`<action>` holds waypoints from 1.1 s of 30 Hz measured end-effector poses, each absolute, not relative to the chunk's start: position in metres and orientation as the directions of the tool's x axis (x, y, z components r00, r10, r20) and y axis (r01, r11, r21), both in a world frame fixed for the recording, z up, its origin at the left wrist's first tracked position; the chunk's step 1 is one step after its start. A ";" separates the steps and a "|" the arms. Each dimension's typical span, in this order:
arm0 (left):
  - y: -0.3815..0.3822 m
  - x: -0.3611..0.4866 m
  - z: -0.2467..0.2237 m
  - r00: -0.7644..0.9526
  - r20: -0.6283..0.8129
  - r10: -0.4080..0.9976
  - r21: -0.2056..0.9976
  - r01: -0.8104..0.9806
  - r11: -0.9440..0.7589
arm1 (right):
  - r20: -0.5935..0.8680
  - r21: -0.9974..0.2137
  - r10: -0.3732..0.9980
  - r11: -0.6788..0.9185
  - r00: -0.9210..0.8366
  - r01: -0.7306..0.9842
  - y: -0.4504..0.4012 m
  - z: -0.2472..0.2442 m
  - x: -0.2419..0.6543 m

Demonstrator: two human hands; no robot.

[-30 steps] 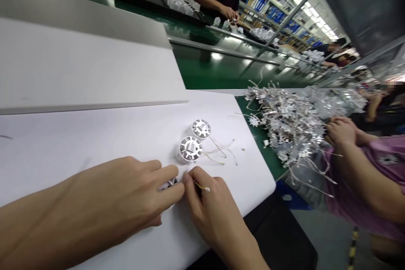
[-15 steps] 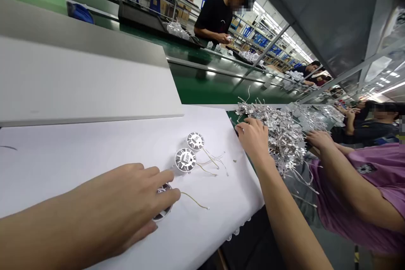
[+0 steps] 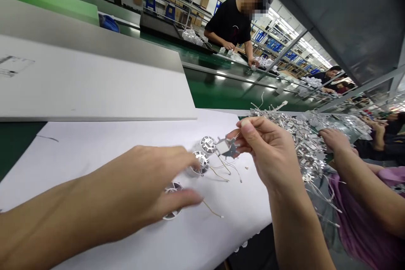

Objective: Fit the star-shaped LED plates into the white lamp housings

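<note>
My right hand is raised over the white sheet, pinching a small spiky-edged metal plate between thumb and fingers. A thin wire shows at its fingertips. Two round parts with silvery spoked tops, the far round part and the middle round part, stand close together with thin wires trailing to the right. My left hand is slightly blurred, thumb apart from its outstretched fingers. It hovers beside the middle part and partly hides the near round part, which also has a wire.
A heap of similar metal plates with wires lies on the right, with a co-worker's hand at its far side. A large white board covers the back left. Beyond the green bench, a person in black works.
My right hand has come back from the heap with a metal plate in its fingers. My left hand has let go of the near round part and moved right.
</note>
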State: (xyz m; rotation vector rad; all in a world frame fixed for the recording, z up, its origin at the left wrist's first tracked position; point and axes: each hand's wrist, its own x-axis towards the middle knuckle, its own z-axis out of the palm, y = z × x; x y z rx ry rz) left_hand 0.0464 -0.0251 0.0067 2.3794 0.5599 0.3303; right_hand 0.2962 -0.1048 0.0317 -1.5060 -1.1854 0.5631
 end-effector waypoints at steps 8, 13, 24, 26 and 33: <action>-0.018 0.055 0.038 0.842 -0.294 0.452 0.911 0.104 0.399 | 0.308 -0.946 0.903 0.257 0.301 0.197 -0.104 0.032 0.245; -0.009 0.053 0.035 0.840 -0.274 0.469 0.897 0.047 0.440 | 0.146 -0.989 0.965 0.150 0.218 -0.001 -0.102 0.024 0.253; -0.007 0.049 0.039 0.912 -0.287 0.294 0.793 0.055 0.606 | 0.166 -0.960 0.971 0.120 -0.170 -0.252 -0.103 0.009 0.264; -0.007 0.050 0.036 0.926 -0.274 0.261 0.774 0.051 0.631 | 0.206 -0.949 0.968 0.162 -0.143 -0.270 -0.103 0.006 0.263; -0.007 0.051 0.030 0.898 -0.211 0.386 0.906 0.031 0.422 | 0.053 -0.951 0.994 0.022 -0.093 -0.308 -0.104 0.007 0.257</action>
